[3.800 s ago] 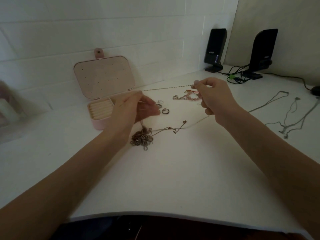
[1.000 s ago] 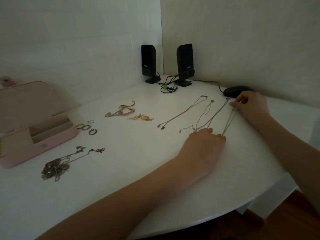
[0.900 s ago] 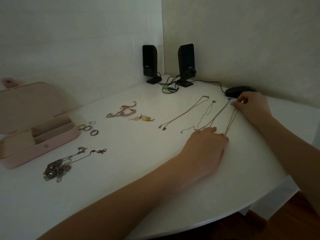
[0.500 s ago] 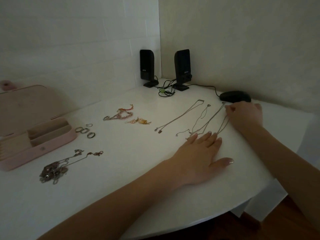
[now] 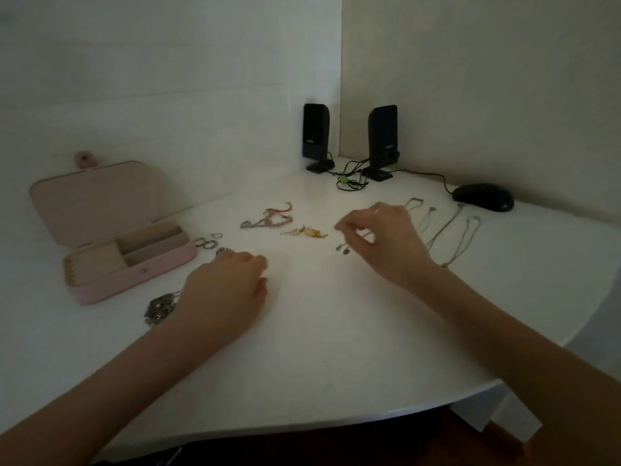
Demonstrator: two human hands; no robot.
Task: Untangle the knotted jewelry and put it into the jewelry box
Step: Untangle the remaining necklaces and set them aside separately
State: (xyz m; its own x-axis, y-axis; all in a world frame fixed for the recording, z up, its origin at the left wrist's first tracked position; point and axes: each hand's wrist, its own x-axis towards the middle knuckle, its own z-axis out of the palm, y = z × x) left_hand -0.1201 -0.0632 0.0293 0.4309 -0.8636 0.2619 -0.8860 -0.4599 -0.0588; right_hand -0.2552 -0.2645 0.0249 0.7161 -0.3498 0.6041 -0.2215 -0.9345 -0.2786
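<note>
1. While both hands sit low over the white tabletop (image 5: 302, 348), head view: left hand (image 5: 223, 290) is knuckles-up with fingers curled under, grip state cannot tell, nothing visibly held.
2. Right hand (image 5: 386, 243) is raised slightly, thumb and forefinger drawn toward each other near the clasp end of a thin necklace (image 5: 342, 247); whether the grip actually pinches the chain cannot tell.
3. Knotted chain clump (image 5: 159, 306) lies on the tabletop just left of the left wrist, partly hidden by it, near the front of the box.
4. Pink jewelry box (image 5: 134, 274) is open at far left, lid leaning back on the wall, compartments showing; contents not clear.
5. Rings (image 5: 208, 243) lie loose just right of the box, close to the left knuckles.
6. Pink-red bracelet (image 5: 268, 218) and gold piece (image 5: 305, 232) sit mid-table, between the hands and further back.
7. More thin chains (image 5: 450, 230) are laid out straight to the right of the right hand, apart from each other.
8. Two black speakers (image 5: 381, 139) stand in the corner with cables; black mouse (image 5: 484, 196) is at right rear.
</note>
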